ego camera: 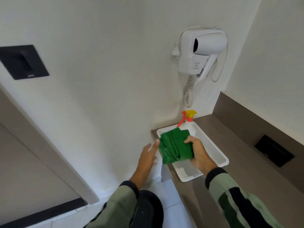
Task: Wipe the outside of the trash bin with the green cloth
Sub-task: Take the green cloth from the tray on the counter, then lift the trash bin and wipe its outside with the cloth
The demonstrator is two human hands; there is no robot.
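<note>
My right hand point(199, 155) holds the folded green cloth point(175, 146) just above the near half of a white tray point(218, 155) on the brown counter. Beside the cloth's left edge, my left hand point(148, 156) has its fingers spread and holds nothing; its fingertips are close to the cloth. Low between my forearms sits a black rounded object point(145, 209), apparently the trash bin seen from above, partly hidden by my sleeves.
A spray bottle with a yellow and orange trigger head point(188, 116) stands at the tray's far end. A white hair dryer point(201, 52) hangs on the wall above. The counter point(238, 175) runs right, with a black socket panel point(273, 150). A door frame point(49, 153) is at left.
</note>
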